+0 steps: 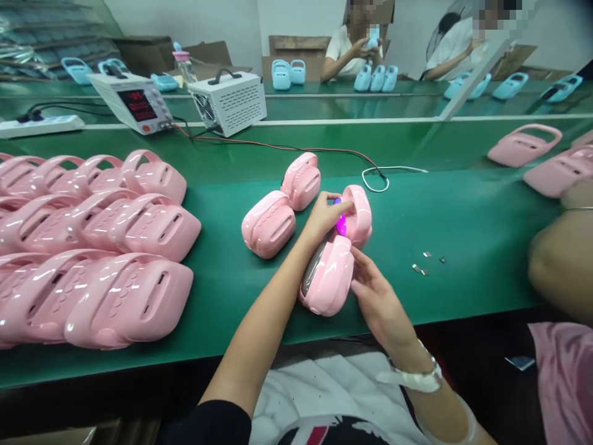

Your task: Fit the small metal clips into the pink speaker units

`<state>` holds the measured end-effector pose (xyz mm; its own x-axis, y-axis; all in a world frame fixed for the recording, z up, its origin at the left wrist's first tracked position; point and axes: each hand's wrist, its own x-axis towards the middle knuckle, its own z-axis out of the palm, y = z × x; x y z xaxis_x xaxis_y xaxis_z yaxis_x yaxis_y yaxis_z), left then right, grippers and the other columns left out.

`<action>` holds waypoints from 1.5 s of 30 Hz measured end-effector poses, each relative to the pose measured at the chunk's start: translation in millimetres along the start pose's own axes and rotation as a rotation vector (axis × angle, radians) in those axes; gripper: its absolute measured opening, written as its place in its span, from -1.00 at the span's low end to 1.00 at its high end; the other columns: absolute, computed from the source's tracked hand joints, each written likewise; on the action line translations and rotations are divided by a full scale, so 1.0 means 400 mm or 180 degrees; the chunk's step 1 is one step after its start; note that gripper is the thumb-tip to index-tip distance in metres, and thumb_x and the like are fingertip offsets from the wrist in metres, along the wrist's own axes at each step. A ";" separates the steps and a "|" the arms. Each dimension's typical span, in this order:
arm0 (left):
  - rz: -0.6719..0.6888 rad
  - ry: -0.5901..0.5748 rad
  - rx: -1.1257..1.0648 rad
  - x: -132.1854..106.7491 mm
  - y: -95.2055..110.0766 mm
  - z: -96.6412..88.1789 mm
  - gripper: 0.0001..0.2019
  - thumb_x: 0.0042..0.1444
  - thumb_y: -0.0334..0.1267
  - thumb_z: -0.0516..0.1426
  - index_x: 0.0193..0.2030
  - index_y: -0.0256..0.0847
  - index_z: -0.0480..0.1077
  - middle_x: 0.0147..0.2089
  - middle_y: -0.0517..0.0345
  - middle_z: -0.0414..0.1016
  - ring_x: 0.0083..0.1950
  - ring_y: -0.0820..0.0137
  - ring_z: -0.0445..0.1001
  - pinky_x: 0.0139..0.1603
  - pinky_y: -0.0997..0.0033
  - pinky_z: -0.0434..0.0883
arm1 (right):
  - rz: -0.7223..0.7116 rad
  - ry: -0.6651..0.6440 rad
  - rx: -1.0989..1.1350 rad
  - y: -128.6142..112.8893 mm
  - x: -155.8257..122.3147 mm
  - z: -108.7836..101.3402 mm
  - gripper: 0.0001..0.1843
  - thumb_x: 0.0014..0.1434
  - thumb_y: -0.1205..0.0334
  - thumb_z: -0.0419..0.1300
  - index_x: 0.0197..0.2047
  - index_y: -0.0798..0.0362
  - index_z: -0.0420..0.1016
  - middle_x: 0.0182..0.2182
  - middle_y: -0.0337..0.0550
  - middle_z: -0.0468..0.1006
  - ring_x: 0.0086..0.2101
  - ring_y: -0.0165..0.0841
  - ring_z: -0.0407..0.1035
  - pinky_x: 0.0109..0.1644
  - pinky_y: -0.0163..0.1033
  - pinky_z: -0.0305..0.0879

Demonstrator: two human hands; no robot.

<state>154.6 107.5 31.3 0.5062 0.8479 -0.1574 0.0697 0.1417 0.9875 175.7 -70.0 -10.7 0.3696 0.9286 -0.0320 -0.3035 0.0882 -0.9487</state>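
Note:
A pink portable speaker (359, 216) with a carry handle stands ahead of me, its front glowing purple. My left hand (328, 215) has its fingers bent over the lit side of it, by the handle. Nearer to me, a second pink speaker (332, 278) with a dark front leans tilted against the first. On its right side, the fingers of my right hand (377, 296) are curled against the shell, fingertips partly hidden. Two more pink speakers (269, 224) stand close together, left of my hands. Several tiny cards (420, 269) lie to the right on the green table.
Rows of pink speakers (130, 296) fill the left side. A power supply (132, 102) with red digits and a vented white box (229, 102) stand behind, with a cable (296, 148) running right. Another person's arm (565, 259) is at right; people handle blue speakers (377, 78) opposite.

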 end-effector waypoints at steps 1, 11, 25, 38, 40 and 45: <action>-0.0017 0.0003 -0.0003 -0.001 0.002 0.000 -0.71 -0.07 -0.38 0.26 -0.19 -0.24 0.32 -0.26 0.19 0.39 -0.27 0.42 0.38 -0.16 0.45 0.28 | 0.0126 0.0028 0.0294 -0.010 0.010 -0.003 -0.44 0.09 0.08 0.34 0.16 -0.12 0.38 0.27 -0.12 0.34 0.29 -0.12 0.14 0.39 0.01 0.05; -0.0169 0.0058 0.0021 -0.003 0.002 -0.004 -0.68 -0.02 -0.34 0.25 -0.09 -0.24 0.37 -0.32 0.22 0.37 -0.31 0.44 0.38 -0.22 0.48 0.29 | 0.0419 0.0297 0.0898 -0.033 0.034 0.024 -0.61 0.04 0.23 0.24 -0.01 -0.09 0.53 0.17 -0.26 0.48 0.26 -0.15 0.19 0.38 -0.02 0.07; -0.0170 -0.0060 -0.0123 -0.004 -0.021 -0.011 -0.63 0.02 -0.32 0.20 0.01 -0.21 0.35 -0.34 0.25 0.34 -0.40 0.50 0.34 -0.27 0.50 0.30 | 0.0448 -0.0143 0.0984 -0.014 0.030 -0.014 -0.45 -0.04 0.27 0.44 0.06 -0.22 0.54 0.23 -0.31 0.42 0.29 -0.17 0.18 0.39 -0.01 0.08; -0.0237 -0.0110 -0.0232 -0.011 -0.007 -0.007 -0.73 0.02 -0.36 0.18 -0.10 -0.20 0.33 -0.40 0.29 0.31 -0.43 0.52 0.27 -0.33 0.52 0.21 | 0.0713 -0.0228 0.0276 -0.059 0.067 -0.040 -0.43 -0.23 0.29 0.53 -0.09 -0.06 0.53 0.05 -0.15 0.52 0.08 -0.20 0.37 0.09 -0.13 0.42; -0.0266 -0.0104 -0.0220 -0.017 0.001 -0.005 -0.76 0.02 -0.37 0.18 -0.13 -0.20 0.33 -0.41 0.29 0.31 -0.44 0.53 0.27 -0.34 0.53 0.20 | 0.0672 -0.0292 0.0165 -0.062 0.071 -0.042 -0.43 -0.22 0.27 0.53 -0.08 -0.05 0.51 0.04 -0.14 0.50 0.10 -0.21 0.35 0.09 -0.15 0.43; -0.0195 -0.0026 -0.0308 -0.022 -0.005 0.003 -0.76 0.04 -0.38 0.18 -0.12 -0.19 0.32 -0.40 0.29 0.31 -0.47 0.54 0.27 -0.41 0.55 0.19 | 0.0442 -0.0346 0.0123 -0.048 0.050 -0.055 -0.50 -0.06 0.24 0.47 -0.02 -0.11 0.53 0.12 -0.17 0.50 0.14 -0.24 0.35 0.17 -0.15 0.39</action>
<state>151.2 99.1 30.6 0.5105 0.8320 -0.2170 0.0178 0.2421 0.9701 208.4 -61.2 0.0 0.2253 0.9662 -0.1257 -0.3793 -0.0319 -0.9247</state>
